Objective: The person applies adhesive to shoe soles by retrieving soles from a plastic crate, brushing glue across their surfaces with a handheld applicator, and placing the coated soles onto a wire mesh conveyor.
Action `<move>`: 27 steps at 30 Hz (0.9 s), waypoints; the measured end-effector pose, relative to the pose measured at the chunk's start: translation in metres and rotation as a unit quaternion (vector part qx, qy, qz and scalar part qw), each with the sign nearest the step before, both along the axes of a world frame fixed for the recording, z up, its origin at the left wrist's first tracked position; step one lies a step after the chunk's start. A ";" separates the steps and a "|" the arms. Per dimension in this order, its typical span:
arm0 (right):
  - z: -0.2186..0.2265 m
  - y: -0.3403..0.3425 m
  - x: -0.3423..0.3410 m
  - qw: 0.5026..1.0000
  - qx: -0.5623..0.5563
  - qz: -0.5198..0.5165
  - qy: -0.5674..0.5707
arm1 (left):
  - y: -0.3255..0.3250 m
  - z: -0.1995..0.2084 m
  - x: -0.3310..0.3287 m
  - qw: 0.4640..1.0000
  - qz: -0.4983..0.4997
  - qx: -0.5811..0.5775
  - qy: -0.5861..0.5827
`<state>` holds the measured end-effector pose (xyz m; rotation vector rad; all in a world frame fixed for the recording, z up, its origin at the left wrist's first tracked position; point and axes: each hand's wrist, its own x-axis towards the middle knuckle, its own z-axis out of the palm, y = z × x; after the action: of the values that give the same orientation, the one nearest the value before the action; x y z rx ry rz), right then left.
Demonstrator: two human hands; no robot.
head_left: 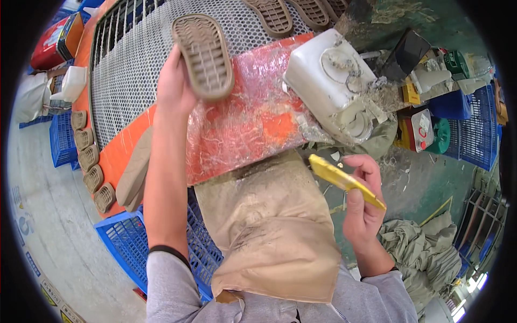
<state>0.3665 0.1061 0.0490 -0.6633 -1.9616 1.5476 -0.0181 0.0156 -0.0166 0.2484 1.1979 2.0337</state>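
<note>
A brown shoe sole (203,56) is in my left hand (175,86), raised over the border between the metal mesh and the red work surface. The sole's grooved tread shows, and my fingers grip its left side, partly hidden behind it. My right hand (365,196) pinches a flat yellow strip-shaped tool (344,180) between thumb and fingers. It slants to the right of my beige apron (269,220), and its tip is slightly blurred. Hand and tool are apart from the sole.
A white plastic jug (309,67), crusted with residue, lies on the red surface (242,124). More soles (272,16) rest on the mesh (140,59), and several line the left edge (93,178). A blue crate (124,237) stands below; bottles and tins crowd the right.
</note>
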 end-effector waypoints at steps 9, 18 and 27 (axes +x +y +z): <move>0.007 0.002 0.014 0.991 -0.115 -0.042 -0.060 | 0.140 -0.052 -0.082 0.970 0.050 -0.237 0.020; -0.007 0.006 0.010 0.987 -0.138 -0.056 -0.054 | -0.029 0.032 -0.044 0.637 -0.121 -0.588 0.483; -0.021 -0.001 0.009 0.990 -0.104 -0.064 -0.070 | -0.225 0.085 0.021 0.657 -0.184 -0.640 0.353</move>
<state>0.3756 0.1053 0.0282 -0.9882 -1.8296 1.6790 0.0027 -0.2097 0.0682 0.5089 2.4828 0.3191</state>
